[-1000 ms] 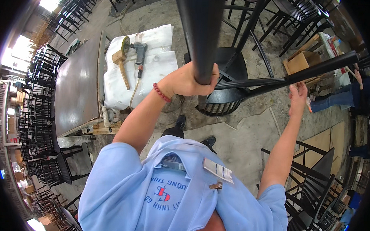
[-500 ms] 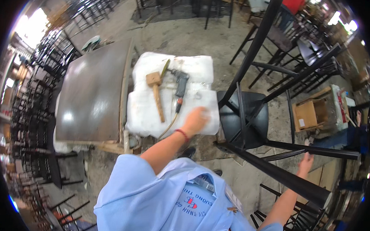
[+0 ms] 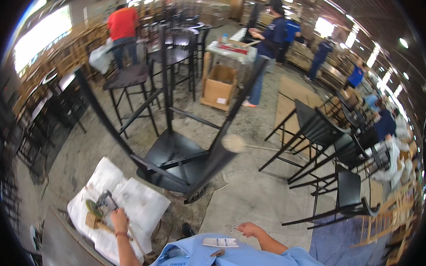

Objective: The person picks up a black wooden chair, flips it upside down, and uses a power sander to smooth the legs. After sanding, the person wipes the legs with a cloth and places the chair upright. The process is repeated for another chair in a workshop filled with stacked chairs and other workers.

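My left hand is closed round the grip of a grey hand-held disc sander with a round green disc. Beside it a wooden mallet lies on a white padded cover, its handle partly hidden by my hand and wrist. My right hand hangs in front of my body, fingers loosely bent and apart, with nothing visible in it. Ahead stands a black chair turned upside down, its legs pointing up and one leg's pale end toward me.
A brown-topped table adjoins the padded cover at the lower left. Black bar chairs stand at the right, and a cardboard box sits under a worktable. Several people work farther off, one in a red shirt.
My left hand has come onto the sander, which appears tilted up. My right hand has let go of the chair leg. The view has swung right and up.
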A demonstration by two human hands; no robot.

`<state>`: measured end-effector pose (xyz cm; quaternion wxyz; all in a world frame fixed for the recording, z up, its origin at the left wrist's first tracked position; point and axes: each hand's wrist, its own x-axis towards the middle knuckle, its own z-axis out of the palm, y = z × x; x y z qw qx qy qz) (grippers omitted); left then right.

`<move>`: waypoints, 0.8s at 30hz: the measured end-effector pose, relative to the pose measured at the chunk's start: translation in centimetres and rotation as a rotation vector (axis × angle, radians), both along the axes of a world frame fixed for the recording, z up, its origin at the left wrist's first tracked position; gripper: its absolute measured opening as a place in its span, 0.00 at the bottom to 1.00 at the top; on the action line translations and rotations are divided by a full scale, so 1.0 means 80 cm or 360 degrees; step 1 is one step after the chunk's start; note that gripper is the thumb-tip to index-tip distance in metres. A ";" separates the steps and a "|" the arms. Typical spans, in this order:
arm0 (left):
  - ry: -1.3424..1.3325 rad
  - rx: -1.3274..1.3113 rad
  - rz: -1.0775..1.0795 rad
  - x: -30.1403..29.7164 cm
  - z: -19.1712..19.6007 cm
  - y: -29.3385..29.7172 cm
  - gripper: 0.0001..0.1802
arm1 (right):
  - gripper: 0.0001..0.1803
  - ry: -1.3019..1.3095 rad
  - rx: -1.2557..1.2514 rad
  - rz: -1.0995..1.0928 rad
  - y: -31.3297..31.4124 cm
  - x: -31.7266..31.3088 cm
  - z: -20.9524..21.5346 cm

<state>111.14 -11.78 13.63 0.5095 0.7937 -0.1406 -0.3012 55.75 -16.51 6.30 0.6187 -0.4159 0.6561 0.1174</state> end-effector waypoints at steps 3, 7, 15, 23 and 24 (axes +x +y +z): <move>0.0398 -0.0005 -0.0447 -0.077 0.108 0.040 0.12 | 0.29 -0.0417 -0.0104 -0.0379 0.036 0.001 0.001; 0.0399 0.0303 -0.1197 -0.194 0.173 0.076 0.12 | 0.30 -0.1144 0.0035 -0.0748 0.048 0.069 0.059; -0.0020 0.0111 -0.2707 -0.435 0.119 0.024 0.14 | 0.24 -0.2033 -0.0496 -0.1827 0.032 0.015 0.132; -0.1124 -0.1455 -0.2328 -0.476 0.222 -0.045 0.15 | 0.24 -0.1482 -0.1904 -0.1283 -0.028 -0.102 0.356; -0.1168 -0.1566 -0.2092 -0.444 0.252 -0.050 0.16 | 0.28 -0.1448 -0.1971 -0.1217 -0.030 -0.111 0.398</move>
